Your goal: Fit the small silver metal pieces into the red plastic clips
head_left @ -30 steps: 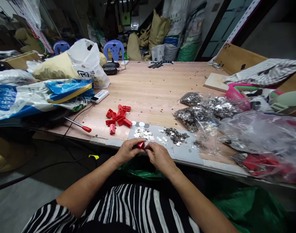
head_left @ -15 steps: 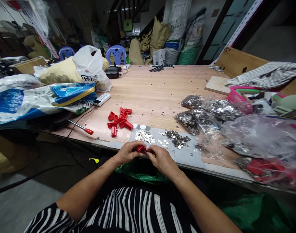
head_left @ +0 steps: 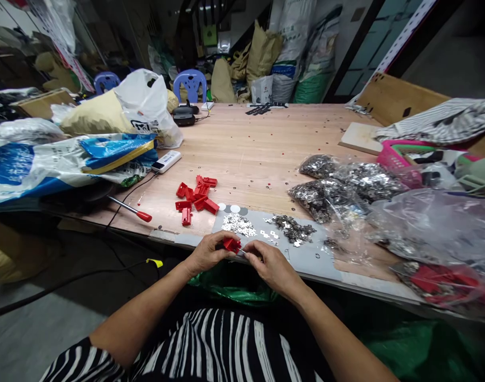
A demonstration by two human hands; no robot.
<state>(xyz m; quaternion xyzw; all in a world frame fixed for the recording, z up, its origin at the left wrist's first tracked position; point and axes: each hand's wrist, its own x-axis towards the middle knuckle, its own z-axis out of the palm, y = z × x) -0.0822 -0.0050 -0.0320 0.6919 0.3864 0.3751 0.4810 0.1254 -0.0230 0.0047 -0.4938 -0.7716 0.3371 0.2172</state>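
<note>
My left hand point(head_left: 211, 251) is closed around a small red plastic housing point(head_left: 232, 244) at the table's front edge. Just to its right, my right hand point(head_left: 271, 263) pinches a thin metal-shafted tool point(head_left: 241, 250), whose tip points at the housing. Most of the tool is hidden in the fingers, so its kind is unclear. Beyond the hands, a pile of small shiny metal plates point(head_left: 238, 225) and a darker pile of metal pieces point(head_left: 294, 231) lie on a grey mat point(head_left: 262, 217). Several more red plastic housings point(head_left: 197, 195) are heaped to the left.
Clear bags of metal parts point(head_left: 326, 199) and a pink basket point(head_left: 389, 154) crowd the right side. A red-tipped lever point(head_left: 144, 216), a white power strip point(head_left: 166, 162) and large sacks point(head_left: 119, 154) occupy the left. An open green bag point(head_left: 230, 289) hangs below the table edge.
My right hand has drawn back slightly to the right from the red housing, and a thin metal shaft now shows between them. The left hand keeps its hold. The camera view shifted slightly.
</note>
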